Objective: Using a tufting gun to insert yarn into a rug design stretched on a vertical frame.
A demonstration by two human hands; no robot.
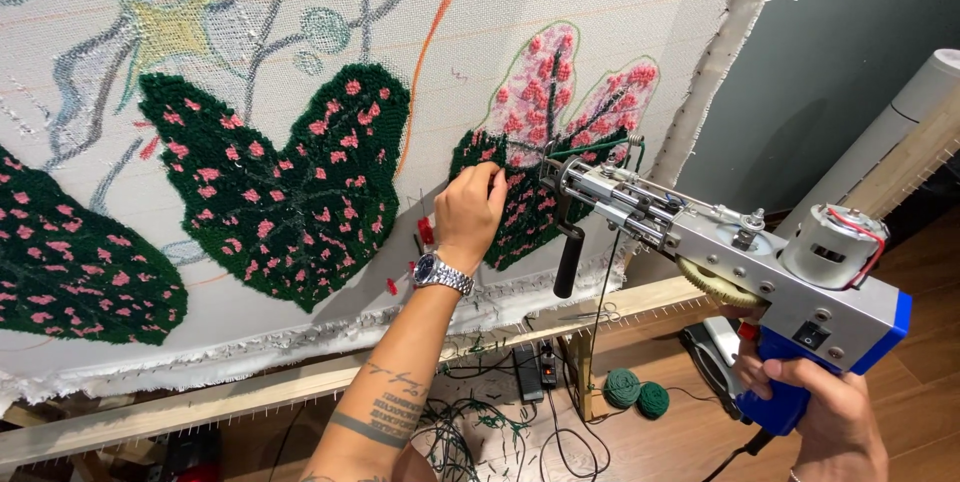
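A white tufting cloth (560,2) is stretched on a wooden frame, with dark green leaves dotted pink tufted into it. My left hand (468,210), a silver watch on its wrist, pinches at the cloth beside the half-tufted leaf (520,212) near the right edge. My right hand (815,412) grips the blue handle of a metal tufting gun (720,252). The gun's tip rests against the same leaf, just right of my left fingers. Green yarn runs into the gun's tip.
The frame's lower wooden bar (250,397) runs under the cloth. Below it on the wood floor lie two green yarn balls (636,392), tangled dark cables and yarn scraps (480,432). A dark green wall (830,52) and a pale tube (930,82) stand at right.
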